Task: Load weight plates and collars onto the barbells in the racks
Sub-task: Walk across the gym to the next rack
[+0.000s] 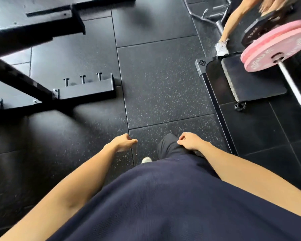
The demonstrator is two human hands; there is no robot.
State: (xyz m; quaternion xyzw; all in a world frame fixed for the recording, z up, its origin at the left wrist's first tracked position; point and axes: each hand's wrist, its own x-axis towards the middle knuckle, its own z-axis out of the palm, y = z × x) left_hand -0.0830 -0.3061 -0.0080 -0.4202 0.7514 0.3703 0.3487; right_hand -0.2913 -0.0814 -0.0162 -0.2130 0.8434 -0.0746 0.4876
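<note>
A barbell (pixel 293 85) reaches in from the right edge with two pink weight plates (pixel 271 47) on its end and a black plate (pixel 255 32) behind them. My left hand (pixel 124 142) hangs over the rubber floor, fingers loosely curled, holding nothing. My right hand (pixel 189 140) hangs in front of my dark trouser leg, fingers also loosely curled and empty. Both hands are well away from the barbell and plates. No collar shows on the bar.
A black rack base (pixel 87 90) with three upright pegs stands at the left. A black platform frame with a grey pad (pixel 233 80) lies under the barbell. Another person's leg and white shoe (pixel 221 47) stand at the upper right. Chrome bars (pixel 208 14) lie behind.
</note>
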